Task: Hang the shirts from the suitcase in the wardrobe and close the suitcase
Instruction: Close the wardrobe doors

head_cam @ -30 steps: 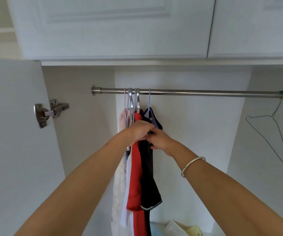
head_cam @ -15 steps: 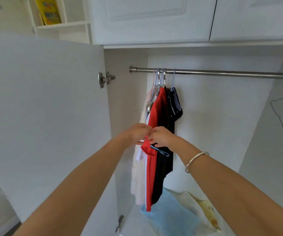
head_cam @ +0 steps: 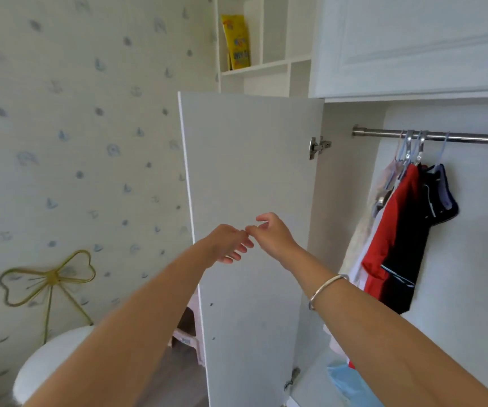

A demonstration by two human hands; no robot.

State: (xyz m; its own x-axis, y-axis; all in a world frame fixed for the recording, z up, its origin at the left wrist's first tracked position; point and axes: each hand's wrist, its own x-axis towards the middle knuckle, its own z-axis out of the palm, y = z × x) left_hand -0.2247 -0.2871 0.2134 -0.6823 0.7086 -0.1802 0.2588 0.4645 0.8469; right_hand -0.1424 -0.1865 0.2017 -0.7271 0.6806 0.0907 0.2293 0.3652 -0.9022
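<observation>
Several shirts hang on hangers from the metal rail (head_cam: 469, 138) inside the open wardrobe at the right: a pale one (head_cam: 363, 230), a red one (head_cam: 391, 230) and a dark navy one (head_cam: 416, 230). My left hand (head_cam: 226, 242) and my right hand (head_cam: 272, 235) hover side by side in front of the open wardrobe door (head_cam: 248, 201), left of the shirts. Both hands hold nothing, their fingers loosely bent. A silver bangle (head_cam: 326, 289) circles my right wrist. The suitcase is out of view.
The wardrobe door stands open toward me with its hinge (head_cam: 318, 146) at the top. Light blue fabric (head_cam: 348, 383) lies on the wardrobe floor. A white stool (head_cam: 49, 365) with a gold bow-shaped back (head_cam: 47, 279) stands at the lower left by the wallpapered wall. Shelves above hold a yellow packet (head_cam: 237, 41).
Both hands let go of the hanging shirts and drew back to the left. My view swung left, so the shirts now sit at the right edge and the wall and stool appear.
</observation>
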